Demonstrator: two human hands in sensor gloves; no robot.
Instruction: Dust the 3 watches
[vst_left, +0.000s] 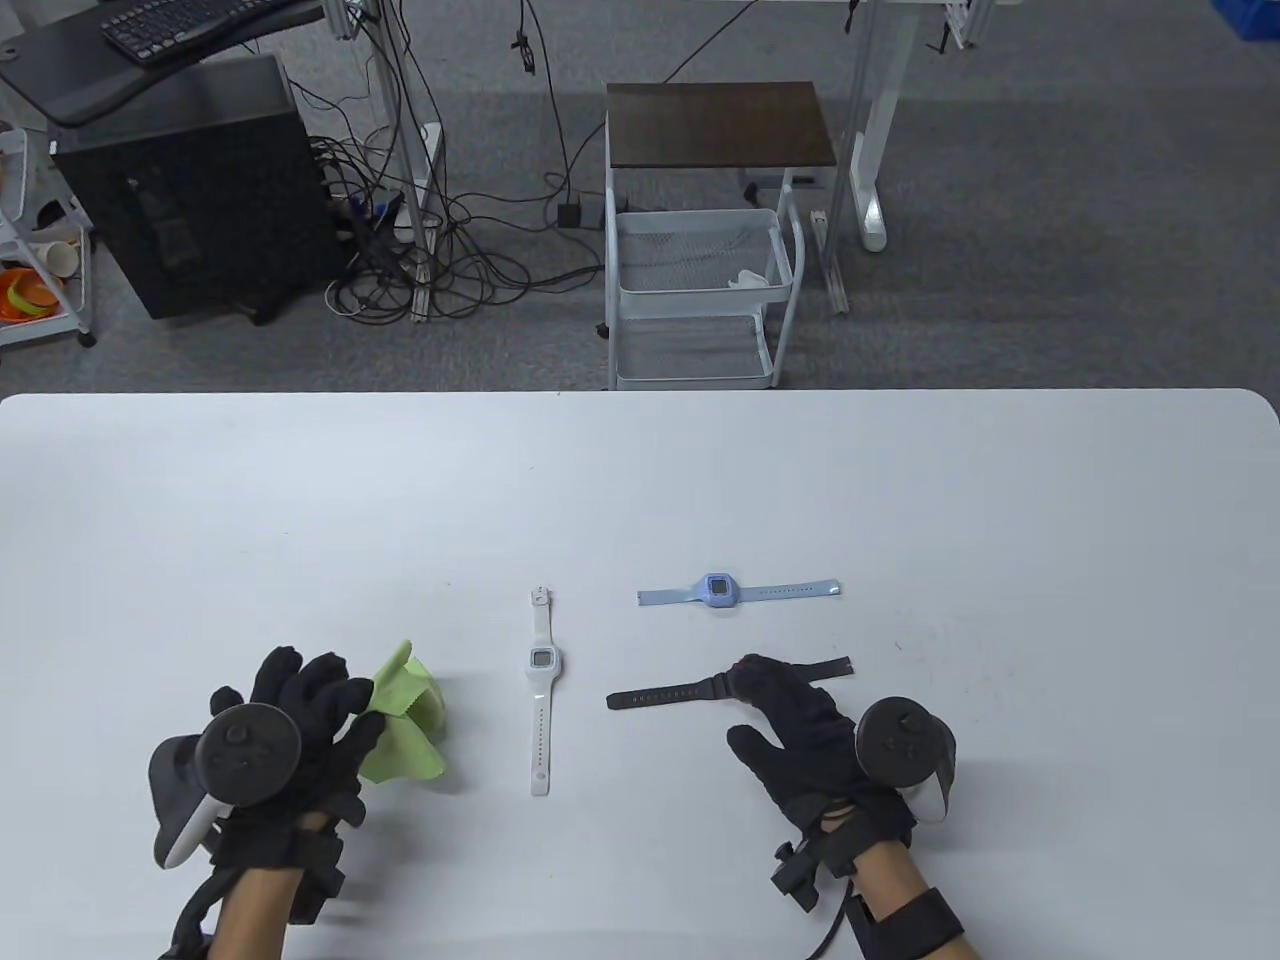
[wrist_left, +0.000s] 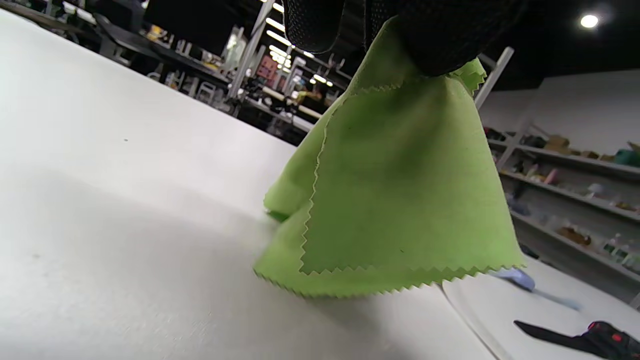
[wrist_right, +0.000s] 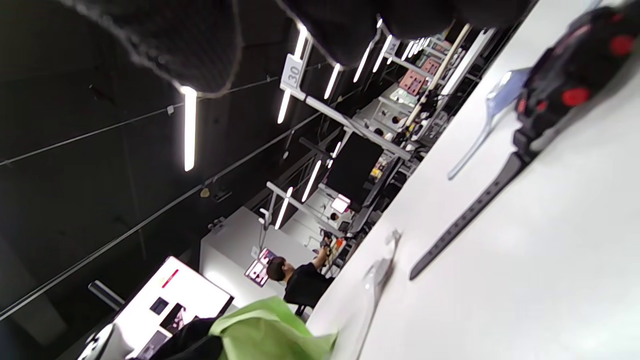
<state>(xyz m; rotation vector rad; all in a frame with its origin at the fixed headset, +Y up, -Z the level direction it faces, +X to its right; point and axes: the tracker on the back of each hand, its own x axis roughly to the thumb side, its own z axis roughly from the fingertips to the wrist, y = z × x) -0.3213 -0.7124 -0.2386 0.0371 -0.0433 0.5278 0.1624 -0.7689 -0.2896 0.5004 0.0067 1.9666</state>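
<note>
Three watches lie on the white table (vst_left: 640, 480). The white watch (vst_left: 542, 690) runs front to back at the centre. Beyond it to the right, the blue watch (vst_left: 718, 590) lies crosswise. The black watch (vst_left: 660, 693) lies in front of the blue one, its face with red buttons (wrist_right: 565, 75) covered in the table view by my right hand (vst_left: 775, 695). That hand's fingers stretch over the face, thumb spread apart. My left hand (vst_left: 345, 695) pinches a green cloth (vst_left: 405, 720), which hangs from the fingers (wrist_left: 440, 35) with its lower edge (wrist_left: 400, 200) on the table.
Past the table's far edge stand a white wire cart (vst_left: 700, 290), a black computer tower (vst_left: 200, 190) and loose cables on the floor. The cloth (wrist_right: 270, 330) and white watch (wrist_right: 380, 270) also show in the right wrist view.
</note>
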